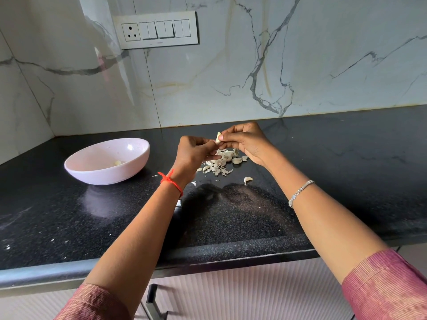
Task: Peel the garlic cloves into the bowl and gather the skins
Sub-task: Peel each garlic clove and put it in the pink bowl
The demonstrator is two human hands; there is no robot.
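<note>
My right hand [248, 142] pinches a garlic clove [218, 136] between thumb and fingers, held above the black counter. My left hand [193, 152] has curled fingers meeting the clove at its lower end. Below the hands lies a pile of papery garlic skins [216, 167] with unpeeled cloves [236, 160] among them. One more clove [247, 180] lies apart, nearer to me. A pale pink bowl [138, 148] stands to the left with a peeled clove [117, 162] inside.
The black granite counter [231, 218] runs to a marble wall behind, with a corner at the far left. A switch panel [157, 30] is mounted on the wall. Small skin bits [193, 183] lie scattered near the counter's front. A drawer handle [151, 301] shows below.
</note>
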